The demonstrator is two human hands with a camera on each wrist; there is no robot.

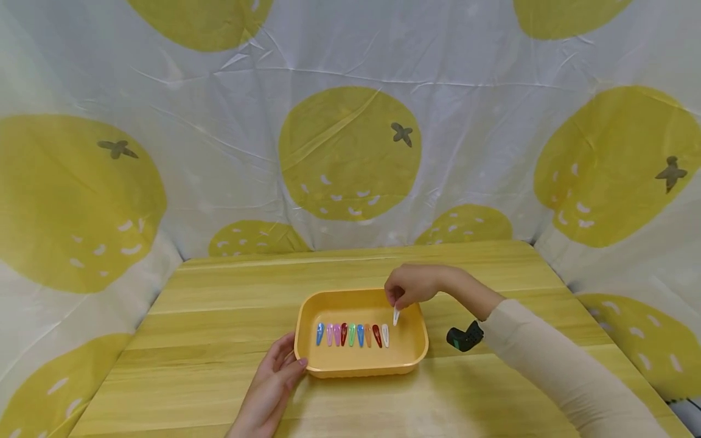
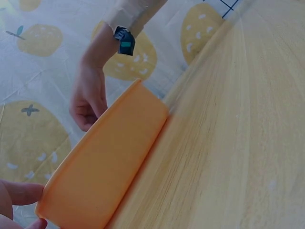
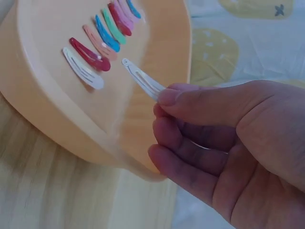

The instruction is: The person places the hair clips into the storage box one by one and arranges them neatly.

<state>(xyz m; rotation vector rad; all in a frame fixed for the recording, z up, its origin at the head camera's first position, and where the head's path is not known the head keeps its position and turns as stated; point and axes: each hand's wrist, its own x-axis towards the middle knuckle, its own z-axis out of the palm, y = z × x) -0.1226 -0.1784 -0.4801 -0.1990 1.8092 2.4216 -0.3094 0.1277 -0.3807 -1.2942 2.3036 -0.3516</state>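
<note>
A yellow-orange plastic tray (image 1: 361,364) stands on the table, with a row of several snap hair clips laid side by side inside it. The row runs from a blue clip (image 1: 320,334) at the left to a white clip (image 1: 386,335) at the right. Above the tray's right part, my right hand (image 1: 408,285) pinches another white hair clip (image 3: 141,81) between thumb and forefinger, its narrow end pointing down. At the tray's left end, my left hand (image 1: 272,382) holds the rim, the thumb near the front corner. The tray wall hides the clips in the left wrist view.
A wood-grain table (image 1: 219,304) lies beneath the tray. Behind it and at both sides hangs a white cloth (image 1: 471,140) printed with yellow fruit. A dark wrist device (image 1: 465,336) is on the right forearm, beside the light sleeve (image 1: 553,365).
</note>
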